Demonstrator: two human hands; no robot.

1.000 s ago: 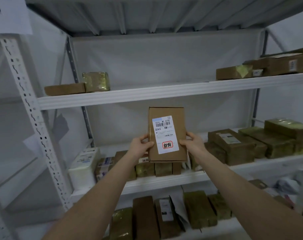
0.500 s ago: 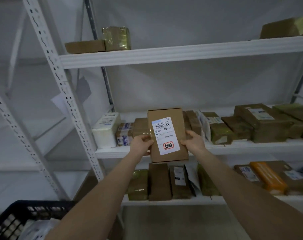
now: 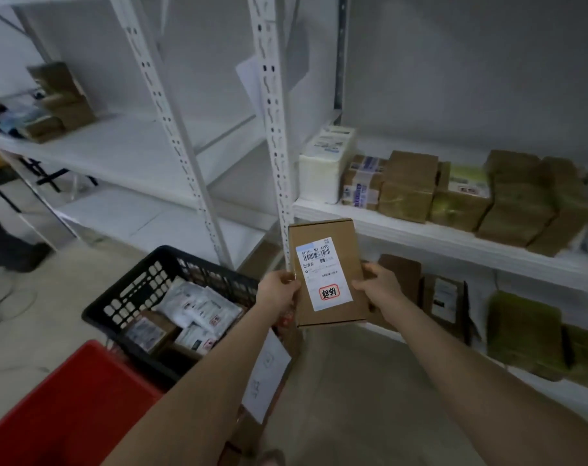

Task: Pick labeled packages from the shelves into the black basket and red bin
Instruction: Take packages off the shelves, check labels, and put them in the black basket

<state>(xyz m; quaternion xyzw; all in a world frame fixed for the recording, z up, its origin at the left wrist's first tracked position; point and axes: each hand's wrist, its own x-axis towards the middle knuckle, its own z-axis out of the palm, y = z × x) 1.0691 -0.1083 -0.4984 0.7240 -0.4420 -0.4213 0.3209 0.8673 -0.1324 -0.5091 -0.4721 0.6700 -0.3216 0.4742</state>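
Both hands, left hand (image 3: 279,290) and right hand (image 3: 378,287), grip the side edges of the box (image 3: 328,272), upright, just right of the black basket (image 3: 144,290); red bin (image 3: 71,408) nearer left.

White metal shelves (image 3: 134,149) on perforated uprights (image 3: 274,129), two bays side by side, backed by plain grey wall (image 3: 470,62). Pale mottled hard floor (image 3: 34,314) below. Dim, flat, greyish light throughout. Far left edge blurred.

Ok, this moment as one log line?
stage: not yet binned | labeled box: label facing camera | left hand: grips left edge | right hand: grips right edge | black basket: holds packages | red bin: beside basket
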